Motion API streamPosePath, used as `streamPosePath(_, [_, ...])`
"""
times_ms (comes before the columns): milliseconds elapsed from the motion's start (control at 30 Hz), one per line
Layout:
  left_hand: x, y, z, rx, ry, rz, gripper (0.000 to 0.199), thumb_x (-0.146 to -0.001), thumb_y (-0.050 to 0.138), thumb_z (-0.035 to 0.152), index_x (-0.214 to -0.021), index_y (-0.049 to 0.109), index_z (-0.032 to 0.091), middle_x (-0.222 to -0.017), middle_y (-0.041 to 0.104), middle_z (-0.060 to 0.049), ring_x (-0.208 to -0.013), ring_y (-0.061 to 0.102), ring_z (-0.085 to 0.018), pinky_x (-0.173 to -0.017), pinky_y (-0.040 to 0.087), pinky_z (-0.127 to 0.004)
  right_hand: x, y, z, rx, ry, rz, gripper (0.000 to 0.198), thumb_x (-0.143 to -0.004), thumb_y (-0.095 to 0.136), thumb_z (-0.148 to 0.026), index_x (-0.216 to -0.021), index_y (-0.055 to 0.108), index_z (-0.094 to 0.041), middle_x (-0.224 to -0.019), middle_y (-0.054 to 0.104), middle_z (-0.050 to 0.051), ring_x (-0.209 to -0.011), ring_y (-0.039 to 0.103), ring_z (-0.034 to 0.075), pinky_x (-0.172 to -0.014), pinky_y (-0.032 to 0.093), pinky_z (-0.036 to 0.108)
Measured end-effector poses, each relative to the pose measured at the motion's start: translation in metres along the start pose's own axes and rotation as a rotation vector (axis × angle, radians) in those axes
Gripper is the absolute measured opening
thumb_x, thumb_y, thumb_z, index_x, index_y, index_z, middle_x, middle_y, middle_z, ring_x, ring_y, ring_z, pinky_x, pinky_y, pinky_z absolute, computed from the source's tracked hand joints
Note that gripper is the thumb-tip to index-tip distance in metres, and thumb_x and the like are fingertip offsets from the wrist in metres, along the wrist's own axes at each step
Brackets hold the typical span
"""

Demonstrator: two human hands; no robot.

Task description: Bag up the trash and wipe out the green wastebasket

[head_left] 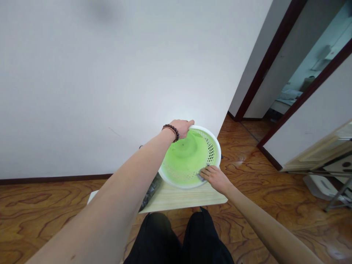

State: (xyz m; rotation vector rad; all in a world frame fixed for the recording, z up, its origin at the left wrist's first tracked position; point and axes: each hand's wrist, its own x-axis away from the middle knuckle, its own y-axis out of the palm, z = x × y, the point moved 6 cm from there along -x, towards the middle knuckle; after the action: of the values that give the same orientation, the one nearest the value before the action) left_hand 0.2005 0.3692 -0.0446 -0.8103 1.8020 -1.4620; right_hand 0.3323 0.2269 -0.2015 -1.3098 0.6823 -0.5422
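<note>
Green round plastic basket (pixel 187 157) near pale-wood table (pixel 187 198) right edge: left hand (pixel 182 128) grips it, likely steadying; right hand (pixel 215 177) pinches grey cloth (pixel 200 178).

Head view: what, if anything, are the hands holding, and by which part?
The left hand grips the green basket by its far white rim. The right hand holds what looks like a grey cloth; which part is hidden.
</note>
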Motion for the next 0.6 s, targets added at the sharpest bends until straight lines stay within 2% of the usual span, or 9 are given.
streamPosePath(133, [-0.003,0.001,0.005,0.021,0.016,0.056,0.047,-0.085,0.031,0.028,-0.13,0.024,0.041,-0.107,0.052,-0.005,-0.082,0.057,-0.02,-0.069,0.039,-0.032,0.002,-0.006,-0.005,-0.097,0.077,-0.066,0.039,-0.08,0.051,-0.027,-0.117,0.05,-0.015,-0.115,0.054,0.01,-0.107,0.04,0.024,-0.09,0.029,0.039])
streamPosePath(200, [-0.003,0.003,0.005,0.027,0.016,0.046,0.052,-0.084,0.033,0.026,-0.131,0.02,0.044,-0.106,0.052,-0.005,-0.082,0.056,-0.021,-0.069,0.039,-0.032,0.001,-0.007,-0.012,-0.145,0.121,-0.084,0.047,-0.077,0.053,-0.036,-0.118,0.049,-0.014,-0.118,0.052,0.011,-0.109,0.038,0.025,-0.09,0.028,0.04])
streamPosePath(267, [-0.004,0.005,0.005,0.033,0.007,0.033,0.052,-0.083,0.035,0.026,-0.131,0.022,0.043,-0.105,0.053,-0.005,-0.084,0.056,-0.021,-0.07,0.039,-0.032,-0.003,-0.005,-0.021,-0.166,0.189,-0.088,0.04,-0.082,0.046,-0.033,-0.116,0.05,-0.014,-0.118,0.052,0.011,-0.108,0.038,0.024,-0.089,0.029,0.039])
streamPosePath(333, [-0.005,0.005,0.005,0.032,-0.005,0.029,0.05,-0.083,0.037,0.026,-0.129,0.025,0.041,-0.103,0.054,-0.005,-0.084,0.055,-0.021,-0.07,0.039,-0.032,-0.008,0.001,-0.03,-0.148,0.278,-0.092,0.031,-0.084,0.039,-0.021,-0.111,0.053,-0.013,-0.114,0.054,0.011,-0.105,0.039,0.023,-0.086,0.03,0.037])
streamPosePath(433, [-0.006,0.004,0.007,0.015,-0.018,0.036,0.05,-0.081,0.04,0.025,-0.128,0.028,0.04,-0.102,0.056,-0.006,-0.084,0.055,-0.022,-0.068,0.039,-0.032,-0.015,0.01,-0.039,-0.076,0.404,-0.106,0.031,-0.081,0.035,-0.007,-0.105,0.055,-0.011,-0.106,0.057,0.015,-0.101,0.042,0.024,-0.084,0.031,0.038])
streamPosePath(500, [-0.006,0.005,0.008,0.007,-0.022,0.039,0.051,-0.08,0.04,0.024,-0.127,0.029,0.039,-0.103,0.057,-0.006,-0.084,0.055,-0.022,-0.068,0.039,-0.032,-0.017,0.011,-0.04,-0.043,0.429,-0.112,0.031,-0.082,0.036,-0.008,-0.105,0.055,-0.011,-0.106,0.056,0.016,-0.101,0.041,0.025,-0.084,0.03,0.04])
streamPosePath(600, [-0.007,0.006,0.008,0.017,-0.021,0.044,0.051,-0.08,0.041,0.024,-0.127,0.029,0.038,-0.102,0.057,-0.007,-0.085,0.055,-0.024,-0.069,0.039,-0.034,-0.013,0.003,-0.033,-0.011,0.44,-0.08,0.028,-0.086,0.037,-0.023,-0.103,0.057,-0.015,-0.11,0.053,0.016,-0.104,0.039,0.028,-0.087,0.026,0.044])
